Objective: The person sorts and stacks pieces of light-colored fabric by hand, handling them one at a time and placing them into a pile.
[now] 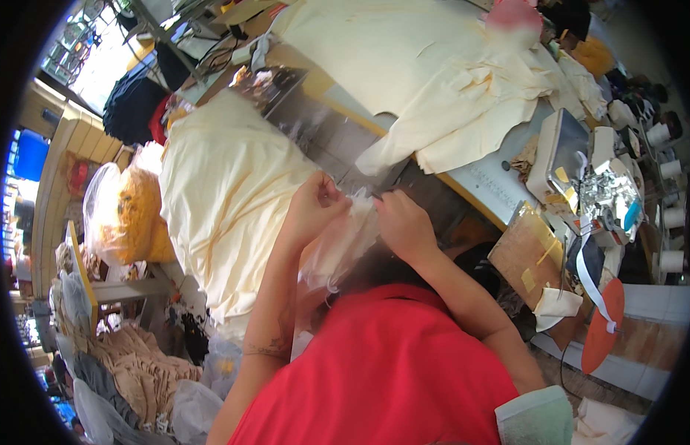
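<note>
My left hand [314, 209] and my right hand [406, 224] are raised close together in front of my red shirt. Between them hangs a clear plastic bag [343, 241] with something pale showing through it. The fingers of both hands are closed on the bag's gathered upper edge, one hand at each side. Just left of my left hand lies a large heap of cream fabric [226, 170]. What exactly is inside the bag is hard to make out.
Ahead, a table [484, 184] carries more cream cloth [389, 52]. A sewing machine [608, 189] with white thread cones [669, 215] stands at right. Plastic-bagged yellow fabric [134, 215] sits at left, above brown cloth pieces [141, 363]. A person in red [514, 22] is across the table.
</note>
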`<state>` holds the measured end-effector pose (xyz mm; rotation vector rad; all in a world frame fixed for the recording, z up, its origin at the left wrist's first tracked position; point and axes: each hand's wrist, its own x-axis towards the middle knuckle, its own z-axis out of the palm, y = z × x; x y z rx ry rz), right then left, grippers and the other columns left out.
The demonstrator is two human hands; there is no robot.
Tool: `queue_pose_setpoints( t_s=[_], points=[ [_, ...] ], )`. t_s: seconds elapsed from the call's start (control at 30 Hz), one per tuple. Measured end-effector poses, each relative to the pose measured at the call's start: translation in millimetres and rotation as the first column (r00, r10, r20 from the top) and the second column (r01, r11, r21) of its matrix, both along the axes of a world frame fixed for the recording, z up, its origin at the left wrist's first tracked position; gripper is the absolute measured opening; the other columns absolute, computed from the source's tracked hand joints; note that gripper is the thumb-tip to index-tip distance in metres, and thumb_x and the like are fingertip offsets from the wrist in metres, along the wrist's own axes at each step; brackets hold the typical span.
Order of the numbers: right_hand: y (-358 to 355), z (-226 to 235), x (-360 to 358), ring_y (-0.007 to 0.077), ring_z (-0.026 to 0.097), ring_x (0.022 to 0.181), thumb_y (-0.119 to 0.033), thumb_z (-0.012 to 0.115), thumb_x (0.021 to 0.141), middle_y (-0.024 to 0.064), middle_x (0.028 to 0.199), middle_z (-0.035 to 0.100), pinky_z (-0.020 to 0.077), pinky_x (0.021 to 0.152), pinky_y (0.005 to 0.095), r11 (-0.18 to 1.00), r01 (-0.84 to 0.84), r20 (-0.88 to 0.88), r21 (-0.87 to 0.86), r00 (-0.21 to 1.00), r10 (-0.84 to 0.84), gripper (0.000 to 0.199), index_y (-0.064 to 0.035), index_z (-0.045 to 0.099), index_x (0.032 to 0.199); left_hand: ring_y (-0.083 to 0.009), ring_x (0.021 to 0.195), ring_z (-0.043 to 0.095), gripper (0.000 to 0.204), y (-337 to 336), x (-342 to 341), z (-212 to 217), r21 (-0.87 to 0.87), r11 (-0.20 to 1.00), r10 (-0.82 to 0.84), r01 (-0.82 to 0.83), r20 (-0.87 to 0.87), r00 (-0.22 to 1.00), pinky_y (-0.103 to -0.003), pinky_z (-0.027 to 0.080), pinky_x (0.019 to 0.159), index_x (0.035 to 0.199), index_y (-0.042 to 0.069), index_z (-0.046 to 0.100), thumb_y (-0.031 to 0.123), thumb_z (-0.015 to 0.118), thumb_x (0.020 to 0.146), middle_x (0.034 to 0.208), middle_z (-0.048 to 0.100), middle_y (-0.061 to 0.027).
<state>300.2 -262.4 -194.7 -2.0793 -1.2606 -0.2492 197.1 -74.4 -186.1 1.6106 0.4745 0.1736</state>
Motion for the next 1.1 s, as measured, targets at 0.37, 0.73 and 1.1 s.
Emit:
queue_pose_setpoints(
  t_s=[0.37,0.73,1.1],
  points=[
    [-36.1,75.9,129.6,0.0394,0.064,0.088,-0.018,0.067,0.089,0.0194,0.104,0.059,0.0529,0.072,0.0466,0.851,0.509,0.017,0.128,0.857,-0.515,0.028,-0.0015,0.057,0.109,-0.016,0.087,0.063,0.035,-21.0,102.8,-29.3,-0.512,0.857,0.054,-0.053,-0.012,0.998,-0.028,0.05,0.075,0.117,0.0,0.063,0.031,0.065,0.099,0.099,0.068,-0.0048],
    [-12.7,154.9,190.5,0.0344,0.066,0.079,-0.006,0.06,0.086,0.0179,0.082,0.061,0.0516,0.074,0.0417,0.96,0.146,-0.113,0.24,0.986,-0.122,0.021,-0.0005,0.058,0.107,-0.0101,0.088,0.051,0.028,78.2,-115.6,121.3,0.321,0.674,0.478,-0.665,0.496,0.725,-0.027,0.046,0.081,0.116,0.007,0.061,0.032,0.058,0.103,0.1,0.057,-0.0012],
    [13.6,305.2,189.5,0.0044,0.051,0.063,-0.008,0.076,0.083,-0.0035,0.074,0.06,0.0415,0.059,0.0222,0.996,-0.082,0.032,0.022,0.996,0.081,0.014,-0.0029,0.068,0.093,-0.0215,0.094,0.067,0.067,171.1,-176.7,275.0,0.76,0.452,0.068,-0.468,0.493,0.867,-0.036,0.054,0.089,0.131,-0.004,0.053,0.036,0.079,0.084,0.112,0.067,-0.0135]
  ],
)
